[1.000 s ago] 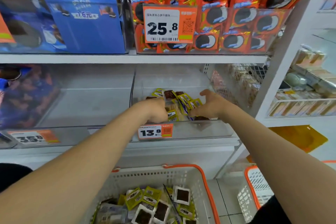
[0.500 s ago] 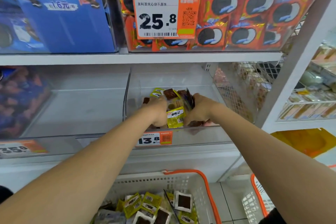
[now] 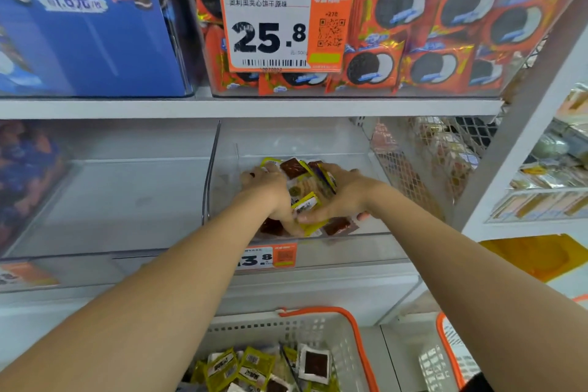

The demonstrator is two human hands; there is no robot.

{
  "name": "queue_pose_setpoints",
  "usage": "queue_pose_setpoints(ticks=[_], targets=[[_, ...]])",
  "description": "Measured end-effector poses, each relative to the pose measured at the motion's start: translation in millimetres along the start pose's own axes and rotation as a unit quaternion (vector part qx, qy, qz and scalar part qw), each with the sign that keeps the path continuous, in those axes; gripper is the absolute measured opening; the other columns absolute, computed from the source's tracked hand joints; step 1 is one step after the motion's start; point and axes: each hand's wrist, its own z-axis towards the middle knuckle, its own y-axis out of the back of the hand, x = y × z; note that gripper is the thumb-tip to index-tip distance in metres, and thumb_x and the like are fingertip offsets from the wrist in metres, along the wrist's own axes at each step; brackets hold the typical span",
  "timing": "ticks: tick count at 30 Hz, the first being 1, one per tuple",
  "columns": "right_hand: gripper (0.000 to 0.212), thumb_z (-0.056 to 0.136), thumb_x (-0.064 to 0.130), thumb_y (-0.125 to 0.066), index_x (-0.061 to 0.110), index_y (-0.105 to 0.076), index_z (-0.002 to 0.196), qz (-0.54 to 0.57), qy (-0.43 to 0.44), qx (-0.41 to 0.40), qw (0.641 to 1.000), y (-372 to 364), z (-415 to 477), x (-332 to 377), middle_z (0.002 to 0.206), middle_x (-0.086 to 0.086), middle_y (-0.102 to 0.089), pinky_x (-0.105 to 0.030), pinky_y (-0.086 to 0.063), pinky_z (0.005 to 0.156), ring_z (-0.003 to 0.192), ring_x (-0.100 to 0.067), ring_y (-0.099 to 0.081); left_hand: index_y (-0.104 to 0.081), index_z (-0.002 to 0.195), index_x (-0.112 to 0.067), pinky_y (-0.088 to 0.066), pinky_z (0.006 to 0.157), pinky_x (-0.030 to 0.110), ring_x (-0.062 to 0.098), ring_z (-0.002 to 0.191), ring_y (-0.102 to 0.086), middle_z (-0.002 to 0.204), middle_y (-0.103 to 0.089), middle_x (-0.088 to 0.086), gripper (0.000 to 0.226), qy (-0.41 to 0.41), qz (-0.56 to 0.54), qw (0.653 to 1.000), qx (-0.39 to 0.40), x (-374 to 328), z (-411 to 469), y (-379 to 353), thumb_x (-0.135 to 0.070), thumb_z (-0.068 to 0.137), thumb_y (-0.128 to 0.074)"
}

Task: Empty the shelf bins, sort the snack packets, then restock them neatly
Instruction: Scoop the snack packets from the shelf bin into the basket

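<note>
A heap of small yellow and brown snack packets sits inside the clear shelf bin that carries a 13.8 price tag. My left hand grips the heap from its left side, fingers curled under it. From the right, my right hand grips the same heap, thumb low at the front. The packets are squeezed together between both hands, and a few brown ones poke out below them at the bin's front wall. The fingertips are mostly hidden by packets.
A white basket with an orange rim stands below the shelf and holds several similar packets. A second basket is at the right. The clear bin to the left holds nothing. Orange cookie packs fill the bin above.
Both hands have closed in on the packets and gathered the spread heap into a tight bundle, lifted slightly toward the bin's front. The camera has moved closer to the shelf.
</note>
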Motion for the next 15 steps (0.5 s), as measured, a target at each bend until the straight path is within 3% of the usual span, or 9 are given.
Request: queue_pose_setpoints(ticks=[2, 3, 6, 8, 11, 15], targets=[[0.135, 0.051, 0.078, -0.089, 0.033, -0.021, 0.159, -0.029, -0.017, -0.028, 0.999, -4, 7, 1, 0.145, -0.007, -0.045, -0.046, -0.054, 0.102, 0.137, -0.027, -0.042, -0.043, 0.146, -0.005, -0.045, 0.106, 0.038, 0.032, 0.131, -0.052, 0.145, -0.052, 0.013, 0.12, -0.038, -0.039, 0.998, -0.035, -5, 0, 0, -0.062, 0.055, -0.097], [0.134, 0.043, 0.077, -0.091, 0.031, -0.029, 0.153, -0.016, -0.028, -0.036, 0.999, -5, 11, 0, 0.141, -0.008, -0.049, -0.047, -0.054, 0.101, 0.134, -0.028, -0.044, -0.05, 0.139, -0.008, -0.047, 0.102, 0.037, 0.031, 0.126, -0.056, 0.141, -0.056, 0.011, 0.106, -0.052, -0.057, 0.996, -0.046, -6, 1, -2, -0.056, 0.058, -0.098], [0.127, 0.032, 0.061, -0.098, 0.03, -0.042, 0.141, 0.054, -0.035, -0.04, 0.997, -1, 16, -4, 0.133, -0.006, -0.054, -0.046, -0.056, 0.099, 0.127, -0.026, -0.049, -0.049, 0.139, -0.009, -0.051, 0.103, 0.038, 0.028, 0.126, -0.057, 0.142, -0.055, 0.008, 0.105, -0.08, -0.109, 0.99, -0.038, -7, 2, -9, -0.041, 0.055, -0.103], [0.118, 0.042, 0.048, -0.1, 0.029, -0.042, 0.142, 0.089, -0.024, -0.031, 0.995, 2, 13, -5, 0.132, -0.005, -0.055, -0.041, -0.057, 0.094, 0.121, -0.024, -0.053, -0.05, 0.139, -0.009, -0.053, 0.101, 0.039, 0.028, 0.125, -0.058, 0.141, -0.057, 0.007, 0.098, -0.091, -0.124, 0.988, -0.02, -8, -1, -9, -0.032, 0.06, -0.102], [0.108, 0.06, 0.023, -0.099, 0.023, -0.036, 0.148, 0.17, 0.013, -0.018, 0.985, 2, 4, 0, 0.123, 0.001, -0.061, -0.034, -0.059, 0.076, 0.106, -0.021, -0.064, -0.059, 0.127, -0.012, -0.058, 0.092, 0.039, 0.027, 0.11, -0.066, 0.125, -0.067, 0.008, 0.077, -0.094, -0.095, 0.991, -0.001, -9, -5, -6, -0.024, 0.064, -0.101], [0.083, 0.066, 0.008, -0.093, 0.021, -0.049, 0.136, 0.16, 0.035, 0.018, 0.986, -4, -2, 1, 0.105, -0.004, -0.07, -0.036, -0.061, 0.056, 0.077, -0.021, -0.072, -0.063, 0.126, -0.023, -0.057, 0.096, 0.039, 0.027, 0.109, -0.066, 0.123, -0.071, 0.002, 0.078, -0.085, -0.07, 0.994, 0.019, 1, -11, -3, -0.034, 0.059, -0.101]])
